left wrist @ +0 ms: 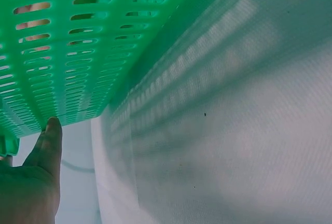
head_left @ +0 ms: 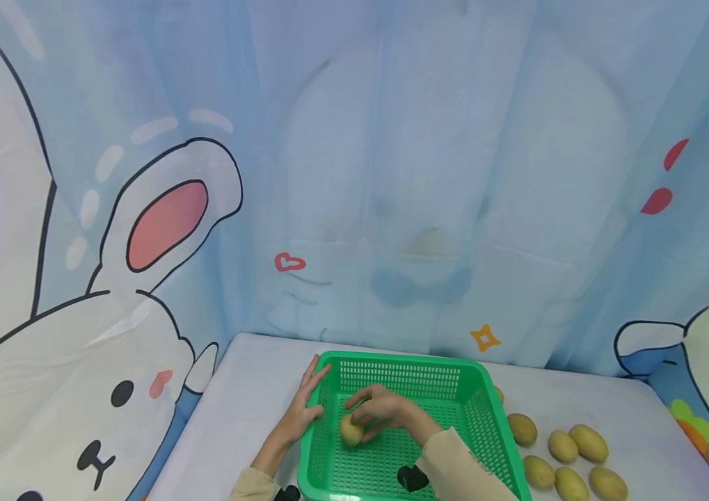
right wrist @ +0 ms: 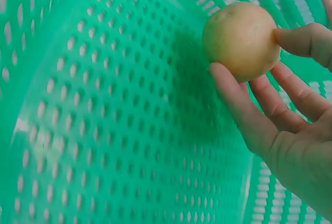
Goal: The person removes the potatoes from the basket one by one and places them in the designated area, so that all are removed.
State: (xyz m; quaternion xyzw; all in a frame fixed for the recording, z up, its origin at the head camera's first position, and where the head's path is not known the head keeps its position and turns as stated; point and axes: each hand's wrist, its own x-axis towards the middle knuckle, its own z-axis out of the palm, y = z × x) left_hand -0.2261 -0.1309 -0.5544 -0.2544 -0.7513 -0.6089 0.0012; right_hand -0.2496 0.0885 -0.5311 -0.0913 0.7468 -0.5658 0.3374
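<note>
Right hand (head_left: 385, 410) reaches into the green basket (head_left: 486, 390) from the near side, beige sleeve (head_left: 460, 466) over the basket's near right part. Fingers and thumb pinch one potato (head_left: 351, 431); right wrist view shows the potato (right wrist: 241, 41) gripped by fingertips (right wrist: 223, 76), low in the basket near its left wall, can't tell if it touches the mesh floor. Left hand (head_left: 304, 410) rests outside on the basket's left wall, fingers straight, grasping nothing; left wrist view shows its thumb (left wrist: 49, 141) against the basket's perforated side (left wrist: 78, 53) above the white table (left wrist: 233, 146). Basket sits mid-table, near edge at the bottom of the head view. Loose potatoes (head_left: 563, 456) lie on the table (head_left: 254, 403) right of the basket, six clear, one more partly hidden behind the basket's far right corner. Behind the table hangs a blue curtain (head_left: 429, 174) with cartoon rabbit print (head_left: 78, 348).
</note>
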